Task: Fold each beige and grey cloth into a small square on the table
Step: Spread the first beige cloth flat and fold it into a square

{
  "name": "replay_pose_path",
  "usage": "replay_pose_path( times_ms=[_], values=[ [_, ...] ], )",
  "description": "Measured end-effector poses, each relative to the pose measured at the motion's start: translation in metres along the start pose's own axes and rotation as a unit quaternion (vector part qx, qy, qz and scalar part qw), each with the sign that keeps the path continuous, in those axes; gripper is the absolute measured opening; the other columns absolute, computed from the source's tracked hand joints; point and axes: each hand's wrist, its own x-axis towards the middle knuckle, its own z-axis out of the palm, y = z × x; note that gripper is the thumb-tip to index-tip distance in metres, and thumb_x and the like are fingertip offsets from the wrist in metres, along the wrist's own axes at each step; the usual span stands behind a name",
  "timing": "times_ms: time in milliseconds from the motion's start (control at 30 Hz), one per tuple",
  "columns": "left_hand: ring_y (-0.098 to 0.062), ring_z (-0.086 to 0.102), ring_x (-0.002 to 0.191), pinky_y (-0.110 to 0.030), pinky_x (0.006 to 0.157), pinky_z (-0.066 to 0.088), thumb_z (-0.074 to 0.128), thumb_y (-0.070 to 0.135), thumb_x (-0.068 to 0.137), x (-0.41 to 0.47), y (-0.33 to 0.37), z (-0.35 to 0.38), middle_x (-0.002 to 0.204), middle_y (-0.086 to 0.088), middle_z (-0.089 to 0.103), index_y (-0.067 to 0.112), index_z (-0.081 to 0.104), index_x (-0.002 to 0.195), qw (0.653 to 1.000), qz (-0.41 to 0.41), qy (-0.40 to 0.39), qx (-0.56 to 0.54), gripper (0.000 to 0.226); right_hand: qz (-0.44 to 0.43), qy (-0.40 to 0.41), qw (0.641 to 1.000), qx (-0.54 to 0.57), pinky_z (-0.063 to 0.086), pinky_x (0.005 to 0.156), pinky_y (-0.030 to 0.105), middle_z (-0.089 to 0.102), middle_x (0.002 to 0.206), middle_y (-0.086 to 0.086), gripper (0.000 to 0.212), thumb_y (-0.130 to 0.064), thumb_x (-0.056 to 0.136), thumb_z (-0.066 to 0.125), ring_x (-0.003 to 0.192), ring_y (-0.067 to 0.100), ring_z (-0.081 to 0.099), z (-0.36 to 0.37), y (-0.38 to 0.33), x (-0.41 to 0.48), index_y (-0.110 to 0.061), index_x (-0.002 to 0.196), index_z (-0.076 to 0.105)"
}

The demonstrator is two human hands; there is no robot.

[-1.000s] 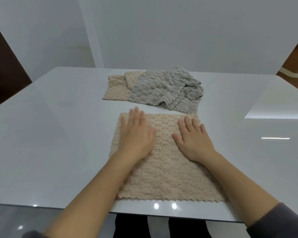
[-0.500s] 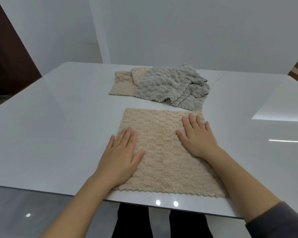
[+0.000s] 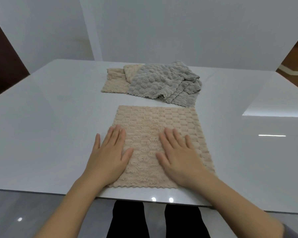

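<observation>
Far beige cloths (image 3: 113,81), half under grey heap (image 3: 158,83)

Both hands lie flat, palms down, in the lower middle of the frame. The left hand (image 3: 108,157) sits left of centre, its fingers straight and pointing up the frame, the little finger spread a bit to the left and the thumb angled right. The right hand (image 3: 179,157), level with it and slightly blurred, has straight, lightly fanned fingers and its thumb out to the left. The thumbs stay apart. The bare left forearm (image 3: 70,205) enters from bottom left. The right forearm (image 3: 236,203) enters from bottom right, where a grey sleeve (image 3: 293,231) shows.
</observation>
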Motion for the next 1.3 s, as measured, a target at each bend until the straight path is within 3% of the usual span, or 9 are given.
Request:
replay_pose_path(
  times_ms=[200,300,433,833,1000,1100,1167,1233,1300],
  values=[
    [-0.013,-0.021,0.147,-0.041,0.121,-0.010,-0.001,0.051,0.095,-0.008,0.011,-0.010,0.161,-0.004,-0.019,0.010,-0.010,0.154,0.997,-0.061,0.056,-0.006,0.072,0.076,0.015,0.997,0.003,-0.015,0.118,0.044,-0.021,0.160,0.003,0.089,-0.061,0.076,-0.018,0.146,0.021,-0.025,-0.016,0.019,-0.022,-0.018,0.153,-0.013],
    [-0.013,-0.023,0.146,-0.040,0.120,-0.013,-0.008,0.050,0.088,-0.005,0.048,-0.012,0.160,-0.002,-0.021,0.011,-0.012,0.153,0.996,0.016,0.076,-0.040,0.076,0.031,0.032,0.999,0.025,-0.015,0.118,0.045,-0.021,0.160,0.002,0.083,-0.057,0.081,-0.014,0.146,0.021,-0.025,-0.012,-0.006,-0.018,-0.017,0.154,-0.011],
    [-0.012,-0.024,0.146,-0.040,0.120,-0.012,-0.016,0.047,0.077,-0.010,0.064,0.007,0.161,-0.001,-0.021,0.013,-0.014,0.152,0.997,0.068,0.036,-0.008,0.083,0.014,0.021,1.000,0.017,-0.016,0.118,0.043,-0.021,0.161,0.001,0.081,-0.058,0.083,-0.013,0.145,0.018,-0.026,0.002,-0.011,-0.019,-0.019,0.154,-0.013],
    [-0.006,-0.027,0.143,-0.040,0.119,-0.014,-0.019,0.067,0.075,-0.030,0.010,0.005,0.158,0.009,-0.026,0.023,-0.023,0.148,1.000,0.028,0.007,-0.011,0.085,0.041,-0.008,0.999,-0.002,-0.016,0.118,0.038,-0.025,0.158,-0.008,0.083,-0.065,0.081,-0.011,0.144,0.011,-0.027,-0.009,0.029,-0.042,-0.022,0.153,-0.015],
    [-0.007,-0.028,0.143,-0.040,0.118,-0.016,-0.032,0.077,0.063,-0.037,-0.020,0.001,0.155,0.011,-0.029,0.026,-0.030,0.142,1.000,0.009,-0.021,0.012,0.093,0.059,-0.025,0.998,-0.005,-0.014,0.119,0.042,-0.025,0.158,-0.009,0.077,-0.063,0.088,-0.001,0.144,0.012,-0.028,-0.013,0.050,-0.055,-0.024,0.153,-0.017],
    [-0.006,-0.015,0.147,-0.041,0.119,-0.015,-0.013,0.078,0.075,-0.040,-0.030,-0.003,0.161,0.008,-0.014,0.020,-0.011,0.153,1.000,0.024,0.014,-0.011,0.098,0.043,-0.010,0.999,-0.001,-0.015,0.119,0.042,-0.022,0.158,-0.010,0.077,-0.065,0.089,0.001,0.146,0.013,-0.024,-0.014,0.060,-0.058,-0.025,0.153,-0.012],
    [-0.008,0.022,0.144,-0.037,0.121,0.002,0.018,0.071,0.086,-0.045,-0.033,-0.010,0.156,0.012,0.025,0.020,0.029,0.151,0.991,0.084,0.085,-0.059,0.083,-0.017,0.054,0.998,0.018,-0.006,0.121,0.036,-0.002,0.162,-0.010,0.078,-0.068,0.091,0.007,0.150,0.013,-0.004,-0.016,0.064,-0.062,-0.025,0.155,0.008],
    [-0.002,0.054,0.107,-0.022,0.102,0.035,0.043,0.064,0.086,-0.052,-0.034,-0.019,0.120,0.025,0.053,0.031,0.059,0.118,0.972,0.161,0.118,-0.121,0.048,-0.097,0.106,0.987,0.079,0.023,0.114,0.023,0.039,0.148,-0.011,0.067,-0.067,0.093,0.029,0.135,0.010,0.039,-0.020,0.065,-0.070,-0.024,0.143,0.045],
    [0.000,0.054,0.081,-0.018,0.076,0.043,0.054,0.063,0.082,-0.057,-0.031,-0.024,0.094,0.025,0.053,0.036,0.060,0.093,0.962,0.218,0.104,-0.126,0.030,-0.161,0.113,0.974,0.109,0.040,0.092,0.019,0.053,0.117,-0.015,0.048,-0.062,0.090,0.049,0.105,0.003,0.054,-0.022,0.061,-0.077,-0.027,0.120,0.060]
  ],
)
